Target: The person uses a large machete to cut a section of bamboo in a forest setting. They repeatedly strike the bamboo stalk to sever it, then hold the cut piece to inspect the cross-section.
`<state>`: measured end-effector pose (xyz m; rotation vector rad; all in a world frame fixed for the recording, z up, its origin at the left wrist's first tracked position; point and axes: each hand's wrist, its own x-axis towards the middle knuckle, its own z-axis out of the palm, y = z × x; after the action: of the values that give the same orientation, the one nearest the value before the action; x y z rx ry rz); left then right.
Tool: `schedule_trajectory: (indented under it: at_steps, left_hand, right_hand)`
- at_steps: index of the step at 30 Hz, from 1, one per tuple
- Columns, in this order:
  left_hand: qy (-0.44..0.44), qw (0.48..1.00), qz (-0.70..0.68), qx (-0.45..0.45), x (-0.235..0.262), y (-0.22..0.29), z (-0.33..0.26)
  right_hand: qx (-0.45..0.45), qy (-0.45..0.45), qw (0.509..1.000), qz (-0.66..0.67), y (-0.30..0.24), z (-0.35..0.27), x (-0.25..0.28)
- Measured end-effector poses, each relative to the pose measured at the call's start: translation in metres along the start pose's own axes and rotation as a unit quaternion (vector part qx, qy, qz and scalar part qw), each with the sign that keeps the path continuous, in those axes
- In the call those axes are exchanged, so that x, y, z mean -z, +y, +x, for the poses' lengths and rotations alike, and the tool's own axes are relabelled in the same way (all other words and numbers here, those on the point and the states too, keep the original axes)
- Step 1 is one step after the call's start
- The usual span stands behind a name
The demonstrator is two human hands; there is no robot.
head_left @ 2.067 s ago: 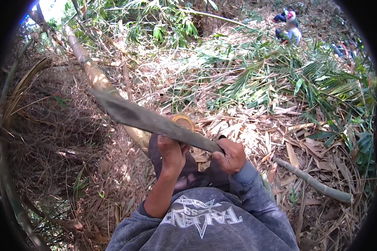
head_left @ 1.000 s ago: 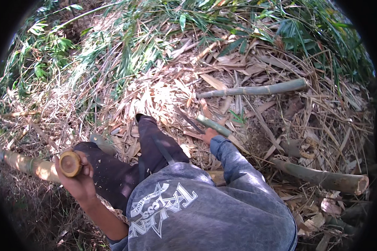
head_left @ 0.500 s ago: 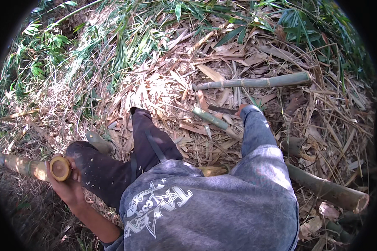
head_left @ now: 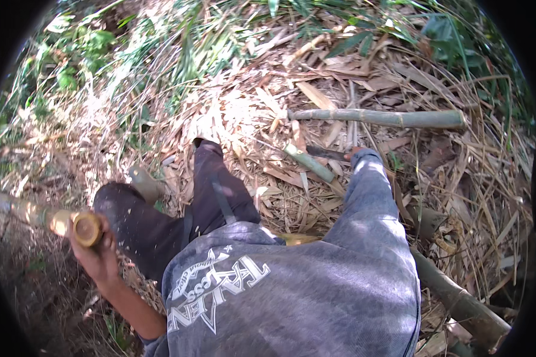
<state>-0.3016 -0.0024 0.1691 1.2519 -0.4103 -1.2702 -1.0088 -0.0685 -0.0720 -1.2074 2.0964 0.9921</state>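
Observation:
At the left, beside my bent knee, my left hand is closed around a bamboo piece. Its round, yellowish cut end faces up. A longer bamboo pole runs off to the left behind it; I cannot tell whether the two are joined. On the right, my right hand shows only partly past the grey sleeve, with its fingers closed at the end of a dark, flat blade, which looks like a machete. Just left of that blade lies a short green bamboo piece on the leaf litter.
A longer green bamboo pole lies beyond my right hand. Another thick bamboo pole rests at the lower right. Dry bamboo leaves cover the ground, with green foliage at the far left. My boot stands near the knee.
The ground and the bamboo poles have shifted rightward in the view. My left hand stays closed on the bamboo piece, slightly higher in the picture. My right hand still holds the blade.

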Motion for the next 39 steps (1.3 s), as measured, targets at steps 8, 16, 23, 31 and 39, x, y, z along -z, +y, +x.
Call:
schedule_trajectory:
  at_steps: [8, 16, 23, 31, 39]
  left_hand:
    - [0.003, 1.0, 0.001, 0.005, -0.003, 0.006, 0.003]
    - [-0.005, 0.998, -0.037, 0.047, 0.005, -0.005, 0.015]
    - [-0.034, 0.996, -0.064, 0.052, 0.008, -0.014, 0.024]
    - [-0.06, 0.996, -0.028, 0.059, 0.01, -0.012, 0.016]
    - [-0.016, 0.998, 0.002, 0.06, 0.014, -0.005, 0.007]
  right_hand:
    - [-0.036, 0.081, 0.991, -0.095, -0.048, -0.053, 0.012]
    - [0.299, 0.358, 0.87, -0.159, -0.161, -0.088, -0.093]
    - [0.416, 0.01, 0.865, 0.281, -0.211, -0.24, -0.125]
    - [0.069, 0.04, 0.997, -0.024, -0.163, -0.17, -0.193]
    - [-0.213, -0.016, 0.914, 0.344, -0.167, -0.125, -0.273]
